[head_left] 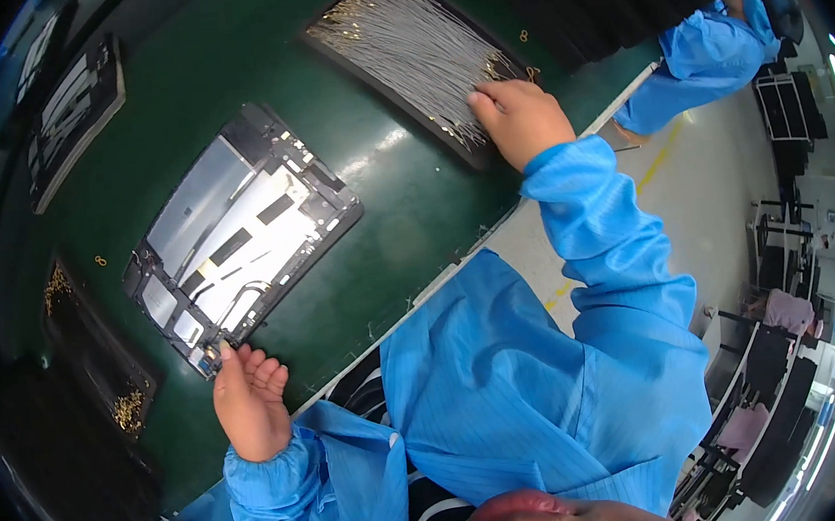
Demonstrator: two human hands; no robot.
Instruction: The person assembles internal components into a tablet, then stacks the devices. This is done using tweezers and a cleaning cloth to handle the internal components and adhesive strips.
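Blue sleeves cover both forearms of the person at the green counter [403, 212]. The left hand [248, 402] rests at the near corner of an opened tablet chassis [239, 232], fingers [267, 370] loosely curled and touching its edge, gripping nothing visible. The chassis lies flat, back side up, at the counter's middle. Farther off, the right hand [521, 118] lies on a black tray [397, 97] of thin grey cables [407, 45] with gold ends; its fingers press into the bundle, and whether they pinch one cannot be told. Beyond, a co-worker's blue sleeve [710, 57] shows.
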